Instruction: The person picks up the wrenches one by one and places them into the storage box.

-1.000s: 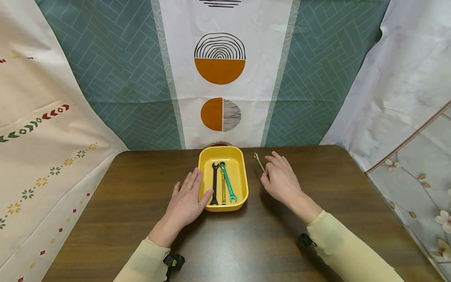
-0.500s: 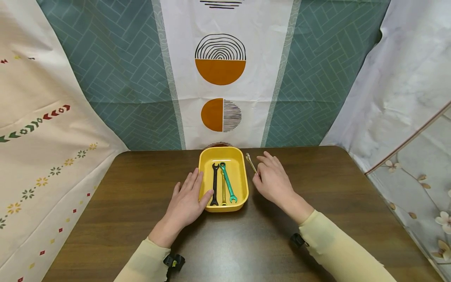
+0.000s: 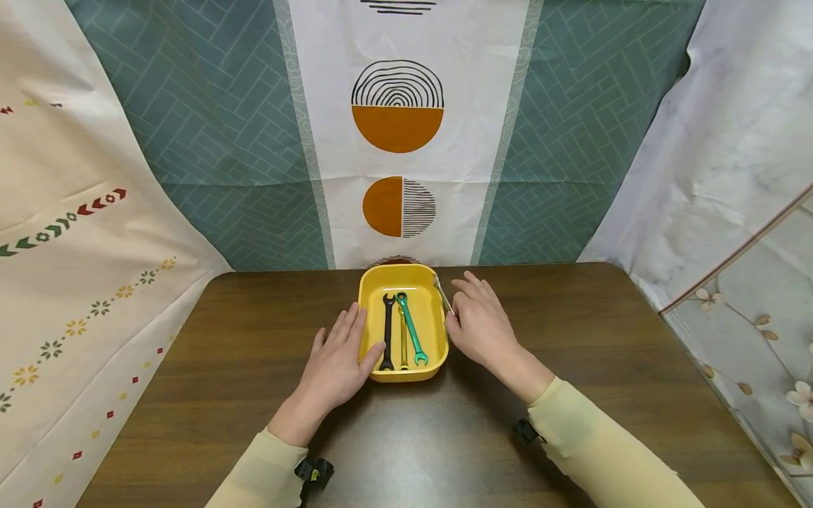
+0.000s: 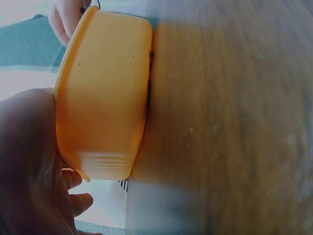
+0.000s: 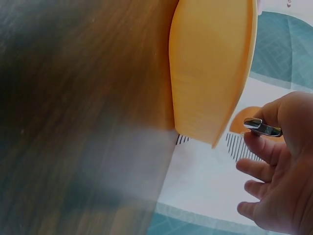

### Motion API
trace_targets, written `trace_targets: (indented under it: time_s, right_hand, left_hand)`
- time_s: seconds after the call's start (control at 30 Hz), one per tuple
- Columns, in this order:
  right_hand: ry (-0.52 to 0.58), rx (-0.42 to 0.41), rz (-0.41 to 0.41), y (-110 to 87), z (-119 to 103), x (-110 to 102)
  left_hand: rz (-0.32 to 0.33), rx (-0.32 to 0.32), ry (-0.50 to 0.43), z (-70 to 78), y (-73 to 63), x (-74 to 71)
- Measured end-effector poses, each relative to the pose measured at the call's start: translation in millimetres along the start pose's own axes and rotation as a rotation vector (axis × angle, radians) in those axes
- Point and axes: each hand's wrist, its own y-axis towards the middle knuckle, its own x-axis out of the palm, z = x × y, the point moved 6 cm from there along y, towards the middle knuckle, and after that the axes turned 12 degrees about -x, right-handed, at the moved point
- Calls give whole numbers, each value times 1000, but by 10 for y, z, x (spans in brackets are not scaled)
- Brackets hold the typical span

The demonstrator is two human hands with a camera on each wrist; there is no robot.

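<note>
A yellow tray (image 3: 401, 377) stands on the table with three wrenches in it: a black wrench (image 3: 388, 331), a gold wrench (image 3: 403, 339) and a green ratchet wrench (image 3: 411, 328). My left hand (image 3: 336, 360) rests along the tray's left rim, fingers extended and thumb over the near left corner. At the right rim my right hand (image 3: 479, 321) pinches a shiny metal wrench (image 3: 443, 293) between thumb and index finger, its head over the rim. In the right wrist view the wrench end (image 5: 261, 127) shows in the pinch, the other fingers spread.
The dark wooden table (image 3: 432, 451) reaches back to a patterned curtain (image 3: 406, 141). A cream cloth (image 3: 95, 247) hangs at the left and a pale floral cloth (image 3: 730, 233) at the right. Both wrists carry small black cameras.
My right hand has moved left with the wrench, from beside the tray to its right rim. My left hand and the tray have stayed in place.
</note>
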Motion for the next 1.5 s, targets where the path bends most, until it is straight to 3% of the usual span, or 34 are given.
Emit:
trace_targets:
  time_s: [0.97, 1.5]
  right_hand:
    - [41, -28, -38, 207, -347, 244]
    - [-3, -58, -102, 270, -495, 426]
  left_hand:
    - [11, 6, 5, 6, -7, -13]
    - [15, 17, 18, 4, 8, 3]
